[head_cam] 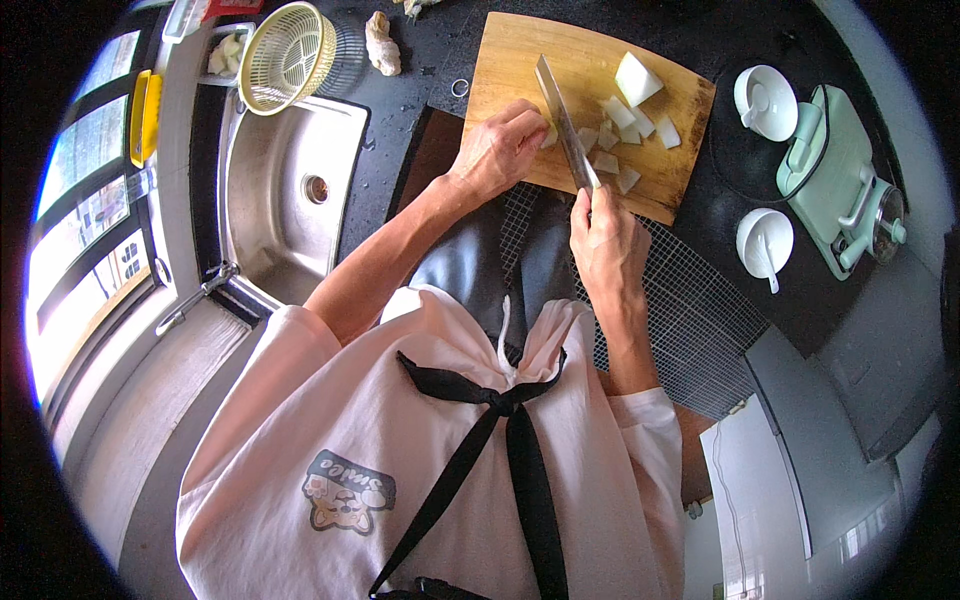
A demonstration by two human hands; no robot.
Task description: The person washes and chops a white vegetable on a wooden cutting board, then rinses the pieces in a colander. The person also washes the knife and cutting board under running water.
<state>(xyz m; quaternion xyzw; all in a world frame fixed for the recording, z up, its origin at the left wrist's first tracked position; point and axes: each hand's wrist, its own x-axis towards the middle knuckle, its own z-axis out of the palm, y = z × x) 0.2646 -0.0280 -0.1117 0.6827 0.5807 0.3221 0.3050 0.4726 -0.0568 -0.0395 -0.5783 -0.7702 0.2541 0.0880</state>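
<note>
On the wooden cutting board (517, 60), my right hand (611, 236) grips the handle of a kitchen knife (564, 120), its blade slanting up and left across the board. My left hand (504, 144) has its fingers curled around a piece of pale vegetable (550, 135), just left of the blade. Only part of that piece shows past the fingers. To the right of the knife lie several flat cut pieces (619, 114) of the same pale, melon-like flesh. A larger wedge (637, 79) sits behind them.
A stainless steel sink (259, 187) lies left, a yellow plastic colander (319, 67) at its back corner beside a container of pale chunks (226, 55). A ginger root (382, 45) lies behind. Two white bowls (784, 97) with spoons and a mint-green appliance (847, 150) stand right.
</note>
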